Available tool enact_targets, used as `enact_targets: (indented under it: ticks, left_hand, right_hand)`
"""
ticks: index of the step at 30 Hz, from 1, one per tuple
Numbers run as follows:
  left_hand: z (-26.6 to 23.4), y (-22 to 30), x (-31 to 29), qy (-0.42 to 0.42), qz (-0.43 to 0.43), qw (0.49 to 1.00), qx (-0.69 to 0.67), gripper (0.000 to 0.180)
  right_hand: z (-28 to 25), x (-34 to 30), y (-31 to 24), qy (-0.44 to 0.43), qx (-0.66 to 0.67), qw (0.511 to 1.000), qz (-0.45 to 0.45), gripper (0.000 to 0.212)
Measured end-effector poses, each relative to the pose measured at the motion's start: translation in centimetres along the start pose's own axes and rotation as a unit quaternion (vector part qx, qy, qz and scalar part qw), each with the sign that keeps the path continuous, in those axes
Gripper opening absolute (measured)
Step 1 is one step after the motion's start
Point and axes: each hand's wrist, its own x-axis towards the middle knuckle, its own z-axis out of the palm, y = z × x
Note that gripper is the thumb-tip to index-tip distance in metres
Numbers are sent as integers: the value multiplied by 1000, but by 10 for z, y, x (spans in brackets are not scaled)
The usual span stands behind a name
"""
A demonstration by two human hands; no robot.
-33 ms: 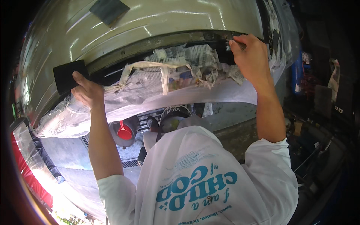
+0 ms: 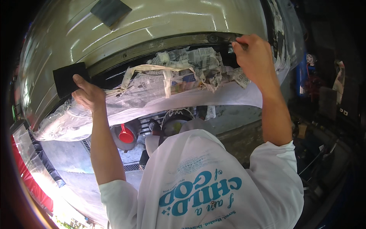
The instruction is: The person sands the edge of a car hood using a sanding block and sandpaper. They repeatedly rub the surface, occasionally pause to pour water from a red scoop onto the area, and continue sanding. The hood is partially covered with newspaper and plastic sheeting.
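Observation:
My left hand [image 2: 90, 92] grips a black square sheet [image 2: 65, 82], which looks like sandpaper, at the left end of the pale olive car panel [image 2: 164, 23]. The thumb lies on top of the sheet; the other fingers are partly hidden below. My right hand [image 2: 254, 57] is closed in a pinch at the right end of the panel's dark front edge [image 2: 152, 42]. What its fingers hold is mostly hidden. Between my hands, crumpled newspaper [image 2: 183, 59] with masking tape [image 2: 167, 82] covers the area below that edge.
Another dark square sheet [image 2: 111, 13] lies on the panel at the top. Clear plastic sheeting [image 2: 160, 100] hangs over the car's front. Below it on the floor are a red dipper [image 2: 126, 134] in a dark bucket and a drain grating [image 2: 132, 166].
My right hand has shifted very slightly left along the panel's edge. The black sheet in my left hand sits a touch lower. Everything else looks the same.

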Motion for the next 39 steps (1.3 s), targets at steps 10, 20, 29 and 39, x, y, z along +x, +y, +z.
enact_targets:
  ticks: [10, 20, 29, 39]
  left_hand:
    - [-5, 32, -7, 63, 65, 994, -55, 62]
    - [-4, 22, -7, 63, 65, 994, -54, 76]
    - [-2, 20, -6, 67, 60, 995, -44, 74]
    - [2, 8, -5, 63, 78, 995, -28, 71]
  right_hand:
    - [-55, 73, 24, -266, 104, 949, 132, 20]
    - [4, -29, 10, 12, 69, 995, 69, 30]
    - [12, -26, 9, 47, 23, 998, 26, 27]
    - [10, -15, 4, 39, -35, 999, -8, 26]
